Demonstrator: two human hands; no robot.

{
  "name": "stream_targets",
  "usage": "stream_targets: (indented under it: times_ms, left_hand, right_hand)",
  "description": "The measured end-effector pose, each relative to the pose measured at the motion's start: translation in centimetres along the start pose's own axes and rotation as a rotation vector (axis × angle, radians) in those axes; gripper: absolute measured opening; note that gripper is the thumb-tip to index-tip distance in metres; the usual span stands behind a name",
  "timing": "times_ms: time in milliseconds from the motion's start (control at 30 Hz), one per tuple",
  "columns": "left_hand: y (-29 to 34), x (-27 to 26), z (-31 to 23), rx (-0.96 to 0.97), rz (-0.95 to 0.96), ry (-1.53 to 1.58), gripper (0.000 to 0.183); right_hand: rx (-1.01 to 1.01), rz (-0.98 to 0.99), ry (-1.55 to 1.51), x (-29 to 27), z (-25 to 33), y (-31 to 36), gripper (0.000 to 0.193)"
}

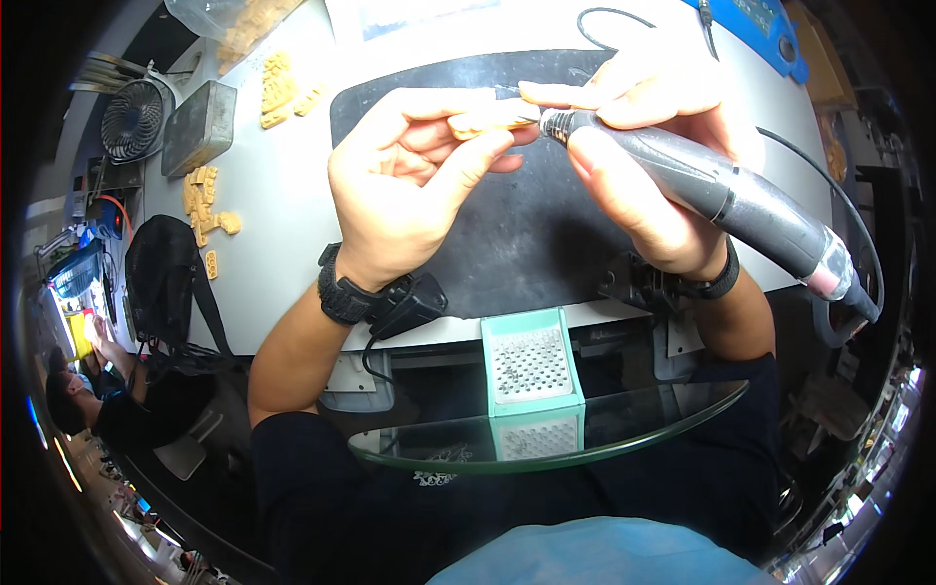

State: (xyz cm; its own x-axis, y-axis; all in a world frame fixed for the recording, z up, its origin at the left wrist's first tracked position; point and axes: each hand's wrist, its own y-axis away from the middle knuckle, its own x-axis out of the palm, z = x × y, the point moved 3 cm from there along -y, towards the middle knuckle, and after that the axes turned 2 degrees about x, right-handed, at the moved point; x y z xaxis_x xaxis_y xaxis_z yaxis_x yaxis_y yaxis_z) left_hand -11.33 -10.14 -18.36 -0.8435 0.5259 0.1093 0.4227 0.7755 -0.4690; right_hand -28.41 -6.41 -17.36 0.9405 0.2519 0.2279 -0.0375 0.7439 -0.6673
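Note:
My left hand point(385, 185) pinches a small tan dental model piece point(485, 118) between thumb and fingers, above the black mat point(526, 234). A dark grey rotary handpiece point(726, 185) is gripped in my right hand point(673, 96), its body slanting down to the right. The handpiece's slim tip meets the right end of the model piece, or comes very close; contact cannot be made out. Both hands are held close together. More tan model pieces point(278, 90) lie on the white table to the left, with another group point(201, 200) nearer to me.
A clear bag point(239, 27) of tan pieces, a metal box point(200, 129), a fan point(136, 122) and a black bag point(166, 273) stand left. A green perforated tray point(531, 363) and glass shield point(663, 421) lie nearest me. A blue box point(756, 34) sits far right. Another person point(73, 400) sits left.

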Motion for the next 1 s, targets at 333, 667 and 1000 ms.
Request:
stream_targets:
  times_ms: [333,667,1000]
  left_hand:
    - [0.2,-0.1,0.0,-0.002,0.0,0.032,0.02]
    - [0.3,0.0,0.1,-0.008,0.031,-0.011,0.021]
    - [0.1,-0.2,0.1,-0.004,0.046,-0.024,0.022]
  right_hand:
    - [0.074,0.141,0.266,0.3,0.4,-0.8,0.029]
    - [0.076,0.147,0.296,0.4,1.2,-1.0,0.029]
    - [0.036,0.168,0.367,0.6,2.1,-1.8,0.022]
